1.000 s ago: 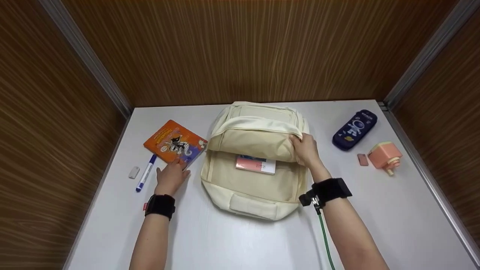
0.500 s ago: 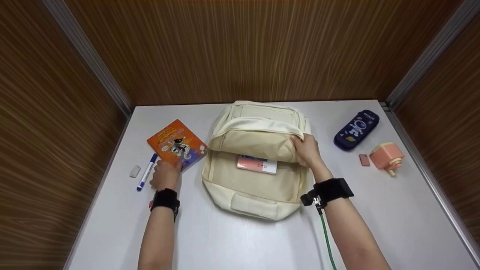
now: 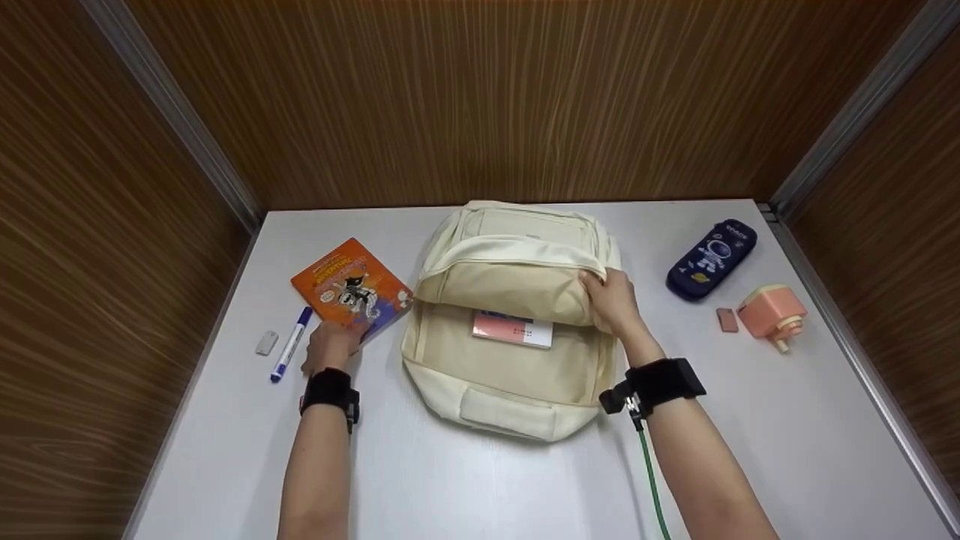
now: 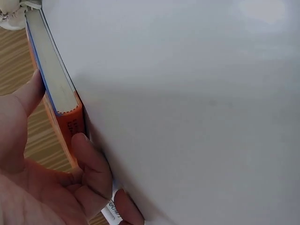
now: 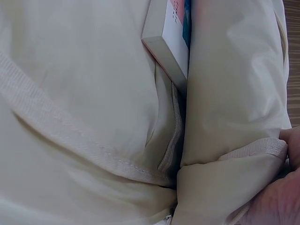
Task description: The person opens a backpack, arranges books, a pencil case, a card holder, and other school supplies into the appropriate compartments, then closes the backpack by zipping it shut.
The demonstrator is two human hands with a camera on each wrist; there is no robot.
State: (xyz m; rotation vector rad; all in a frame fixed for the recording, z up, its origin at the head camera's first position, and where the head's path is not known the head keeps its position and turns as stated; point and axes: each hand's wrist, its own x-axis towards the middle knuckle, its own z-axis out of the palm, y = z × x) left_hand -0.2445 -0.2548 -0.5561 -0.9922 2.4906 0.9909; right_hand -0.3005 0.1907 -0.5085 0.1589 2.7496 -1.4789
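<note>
the left grip point(image 3: 332, 349) is clamped on the near corner of an orange paperback point(image 3: 351, 281), thumb against the cover and a curled finger at the spine. from where i stand, the book lies on the left part of the worktop point(image 3: 465, 495), its right corner just beside a cream backpack point(image 3: 442, 386). the right grip point(image 3: 616, 301) pinches the right edge of the backpack's front flap point(image 3: 517, 283), thumb and fingers together on the fabric, and holds it up so the main compartment gapes. inside, partly under the flap, i can see a pink-and-white book point(image 3: 504, 330). toward the worktop's left edge, a blue-capped white marker point(image 3: 291, 345) lies near the left grip, with a grey eraser point(image 3: 267, 343) beyond it. over by the far right corner sits a navy astronaut pencil case point(image 3: 711, 260); nearer, toward the right edge, a small pink eraser point(image 3: 726, 320) lies just beside a pink crank sharpener point(image 3: 772, 310). each wrist wears a black strap, and a green cable point(image 3: 654, 480) runs from the right one.
</note>
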